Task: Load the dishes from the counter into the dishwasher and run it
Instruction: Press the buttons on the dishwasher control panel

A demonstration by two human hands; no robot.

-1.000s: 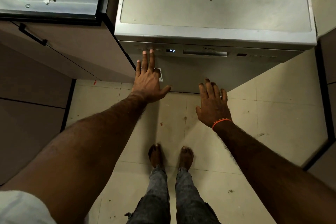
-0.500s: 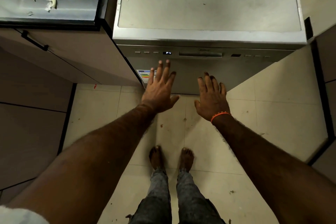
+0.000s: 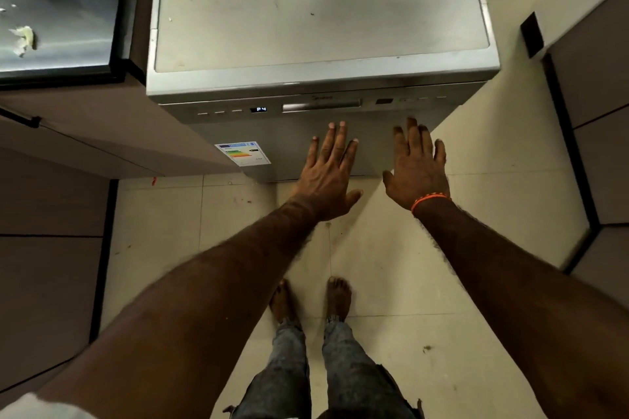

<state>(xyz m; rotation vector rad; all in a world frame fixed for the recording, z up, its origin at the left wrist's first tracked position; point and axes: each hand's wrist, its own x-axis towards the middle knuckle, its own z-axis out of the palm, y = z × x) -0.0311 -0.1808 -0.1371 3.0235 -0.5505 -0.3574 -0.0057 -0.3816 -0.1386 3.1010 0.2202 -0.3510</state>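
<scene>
Fingers straight and spread on both hands, grasping nothing: the left hand (image 3: 328, 173) and the right hand (image 3: 417, 167) are held side by side, palms down, in front of the dishwasher (image 3: 320, 54) door, below its control strip. Whether they touch the door cannot be told. One dishwasher stands shut, its front facing the person, its display (image 3: 261, 109) reading P4. One energy label (image 3: 243, 153) sits on the door left of the left hand. One bench (image 3: 58, 3) lies left of the dishwasher, scattered with scraps.

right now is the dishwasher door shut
Shut. The dishwasher door sits flush under the control strip, display lit and reading P4. Both hands, left and right, hold nothing.
</scene>
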